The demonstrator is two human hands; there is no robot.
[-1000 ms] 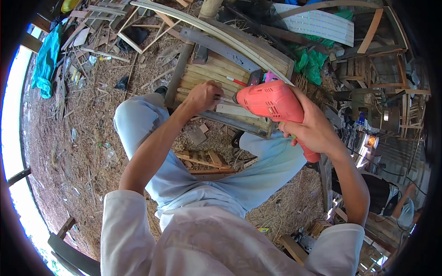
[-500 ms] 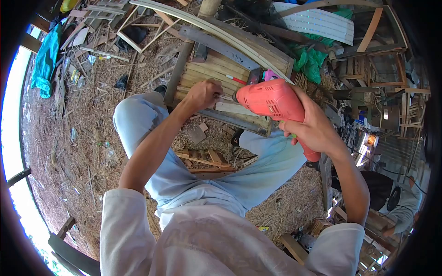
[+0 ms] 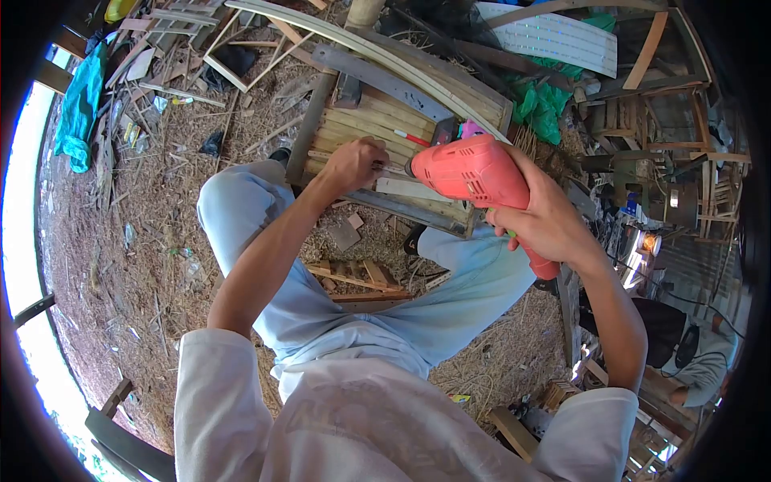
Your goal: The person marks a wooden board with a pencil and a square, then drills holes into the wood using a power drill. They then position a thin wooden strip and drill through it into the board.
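A red power drill (image 3: 472, 173) lies on its side in my right hand (image 3: 546, 221), whose fingers wrap its handle. Its chuck points left toward my left hand (image 3: 357, 165). Those fingers are curled closed near the bit's tip, around something small and dark that I cannot make out. Under the drill, a pale wooden strip (image 3: 414, 189) rests along the near edge of a low slatted wooden bench (image 3: 361, 128). A red-and-white marker (image 3: 411, 138) lies on the slats just beyond the chuck.
A grey metal-like bar (image 3: 385, 80) and a long curved wood strip (image 3: 361, 52) cross the bench's far side. Wood scraps (image 3: 345, 234) and a small slatted wooden piece (image 3: 357, 277) lie between my legs. Another person (image 3: 707, 353) sits at the right.
The drill and my right hand have tilted very slightly, with the handle end a little higher in view. My left hand stays in the same place.
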